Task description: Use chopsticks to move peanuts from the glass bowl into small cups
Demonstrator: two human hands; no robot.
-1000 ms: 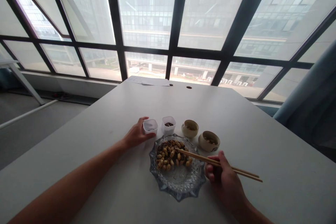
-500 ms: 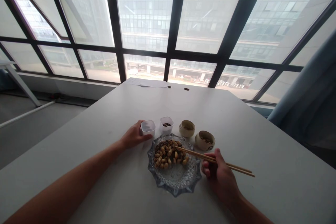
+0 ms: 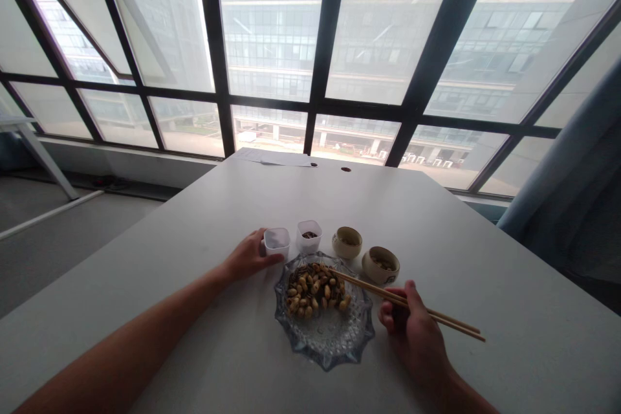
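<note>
My left hand [image 3: 251,255] is closed around the near left side of a small white plastic cup [image 3: 277,242], thumb along its front. In my right hand [image 3: 418,330] is a pair of chopsticks [image 3: 451,321], slanting up to the left. Their tips touch or hover just over a heap of peanuts [image 3: 310,290], with dark seeds among them, at the far side of a scalloped glass dish [image 3: 326,357]. Behind the dish stand a second white cup [image 3: 309,242] holding dark seeds and two beige ceramic bowls, one [image 3: 346,250] farther left and one [image 3: 380,273] nearer my right hand, both with contents.
White paper [image 3: 276,157] lies at the far end of the white table [image 3: 194,220], near two round holes. Large windows rise behind it. A blue-grey curtain [image 3: 567,155] hangs at the right, and another table's white leg [image 3: 48,162] stands at the left.
The view has shifted slightly, so everything sits a little lower and to the right. The chopsticks' back ends have moved right and down. My left hand keeps its hold on the cup.
</note>
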